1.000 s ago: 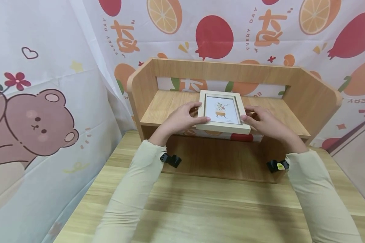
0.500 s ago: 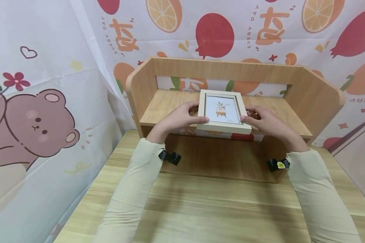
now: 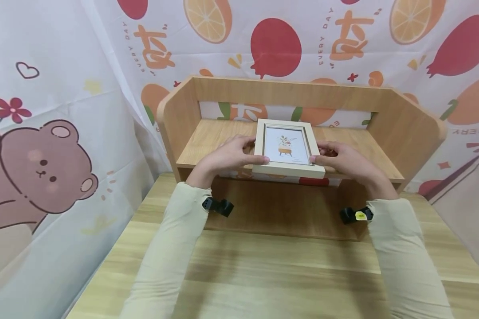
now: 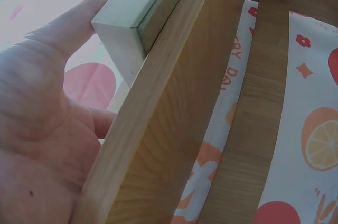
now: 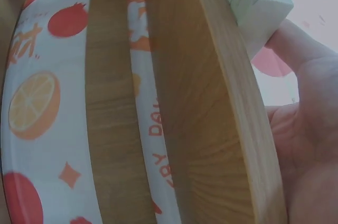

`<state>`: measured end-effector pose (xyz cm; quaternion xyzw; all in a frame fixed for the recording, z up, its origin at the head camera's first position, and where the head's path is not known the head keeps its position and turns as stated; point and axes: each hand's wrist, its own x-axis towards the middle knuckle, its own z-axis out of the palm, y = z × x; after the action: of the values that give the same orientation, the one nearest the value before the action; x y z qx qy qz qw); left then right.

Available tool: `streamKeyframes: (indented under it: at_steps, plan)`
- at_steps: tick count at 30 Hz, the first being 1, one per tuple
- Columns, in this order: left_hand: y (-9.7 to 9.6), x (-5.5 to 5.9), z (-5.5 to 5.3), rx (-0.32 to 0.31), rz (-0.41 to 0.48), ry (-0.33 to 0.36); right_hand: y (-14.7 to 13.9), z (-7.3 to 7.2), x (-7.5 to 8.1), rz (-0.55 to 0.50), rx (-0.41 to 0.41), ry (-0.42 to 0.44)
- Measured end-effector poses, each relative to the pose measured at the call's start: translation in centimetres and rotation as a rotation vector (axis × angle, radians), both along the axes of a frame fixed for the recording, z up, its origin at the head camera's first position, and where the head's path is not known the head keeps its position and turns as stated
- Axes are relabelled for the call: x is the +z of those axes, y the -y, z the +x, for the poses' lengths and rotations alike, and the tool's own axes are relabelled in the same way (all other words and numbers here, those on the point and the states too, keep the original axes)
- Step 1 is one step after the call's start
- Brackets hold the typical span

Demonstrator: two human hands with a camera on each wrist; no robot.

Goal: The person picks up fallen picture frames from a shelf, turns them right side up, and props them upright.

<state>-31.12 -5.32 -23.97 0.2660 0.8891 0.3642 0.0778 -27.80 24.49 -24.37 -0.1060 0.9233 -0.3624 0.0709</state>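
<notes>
A cream picture frame (image 3: 286, 146) with a potted-plant print lies face up on the upper board of a wooden desk shelf (image 3: 219, 137). Its near end juts a little past the board's front edge. From the left side my left hand (image 3: 228, 157) holds it, thumb on the near left corner and fingers along the side. My right hand (image 3: 345, 163) grips the opposite side the same way, thumb at the near right corner. In the left wrist view, the frame's corner (image 4: 124, 20) sits against the board's edge. The right wrist view shows the other corner (image 5: 259, 10) there.
Two upright side panels (image 3: 415, 128) and a back rail (image 3: 287, 92) bound the upper board. Below is a lower compartment (image 3: 279, 208) standing on the wood-grain table (image 3: 283, 274). Fruit-printed cloth (image 3: 319, 26) hangs behind, and a bear-printed cloth (image 3: 44, 168) hangs at the left.
The head view has shifted slightly. Both hands and the picture frame keep nearly the same place on the shelf.
</notes>
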Motion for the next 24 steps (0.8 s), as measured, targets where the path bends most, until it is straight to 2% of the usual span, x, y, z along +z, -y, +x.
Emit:
streamKeyframes:
  at_steps: [6,11,15,20,24]
  plan:
    - [0.16,-0.65,0.21,0.033,0.073,0.029,0.05,-0.04,-0.65,-0.069,-0.041,-0.003]
    - [0.26,-0.76,0.15,0.025,0.133,0.058,-0.07,-0.01,-0.65,-0.082,-0.049,-0.026]
    - [0.56,-0.75,0.21,0.000,0.160,0.075,-0.18,0.17,-0.69,-0.098,-0.048,-0.032]
    - [0.84,-0.85,0.02,-0.062,0.197,0.080,-0.46,0.34,-0.66,-0.118,-0.037,-0.037]
    - [0.91,-0.85,0.07,-0.070,0.214,0.084,-0.75,0.38,-0.58,-0.132,-0.011,-0.044]
